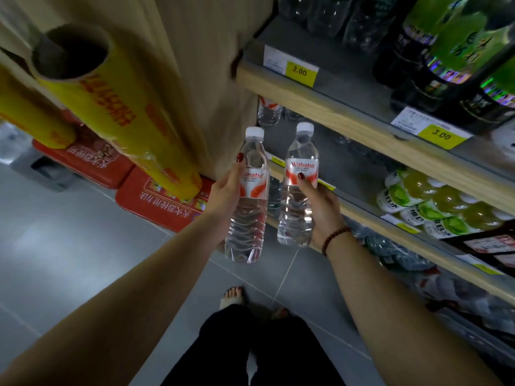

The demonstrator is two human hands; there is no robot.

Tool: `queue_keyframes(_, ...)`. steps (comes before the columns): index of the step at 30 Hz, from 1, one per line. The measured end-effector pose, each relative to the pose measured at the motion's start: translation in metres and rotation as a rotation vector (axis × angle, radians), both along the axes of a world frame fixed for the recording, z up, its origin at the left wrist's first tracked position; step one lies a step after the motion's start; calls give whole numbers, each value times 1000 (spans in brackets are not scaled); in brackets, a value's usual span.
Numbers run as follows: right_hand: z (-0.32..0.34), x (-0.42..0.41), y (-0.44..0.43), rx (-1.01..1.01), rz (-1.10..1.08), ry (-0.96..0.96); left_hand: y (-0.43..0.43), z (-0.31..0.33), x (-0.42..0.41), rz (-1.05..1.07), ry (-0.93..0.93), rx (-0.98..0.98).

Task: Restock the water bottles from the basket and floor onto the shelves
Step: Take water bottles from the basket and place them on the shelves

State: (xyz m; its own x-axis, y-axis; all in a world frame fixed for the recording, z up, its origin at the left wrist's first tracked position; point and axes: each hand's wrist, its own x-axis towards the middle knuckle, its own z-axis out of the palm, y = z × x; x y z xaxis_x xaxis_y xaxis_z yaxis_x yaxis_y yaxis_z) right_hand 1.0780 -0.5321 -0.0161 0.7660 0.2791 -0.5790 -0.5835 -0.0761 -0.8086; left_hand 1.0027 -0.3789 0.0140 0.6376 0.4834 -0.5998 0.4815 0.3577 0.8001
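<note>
Bottle [249, 218] in left hand [224, 196], second bottle [298, 213] in right hand [322, 208].

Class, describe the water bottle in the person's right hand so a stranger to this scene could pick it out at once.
Find the wooden-edged shelves on the right. Just in front, the left hand and right hand each hold up a clear white-capped bottle. It is the right hand's bottle, nearer the shelves, above a bead bracelet, its Wahaha label facing us fully.

Shelved water bottle [269, 112] half hidden; green bottles [457, 45] cropped.
</note>
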Motion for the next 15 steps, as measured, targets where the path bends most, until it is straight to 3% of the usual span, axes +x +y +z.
queue_keyframes(9,-45,72,35,114,-5,-73,18,-62,42,-11,-40,-74)
queue_keyframes(15,-80,114,51,237,-81,-75,30,-121,79,108,-36,21)
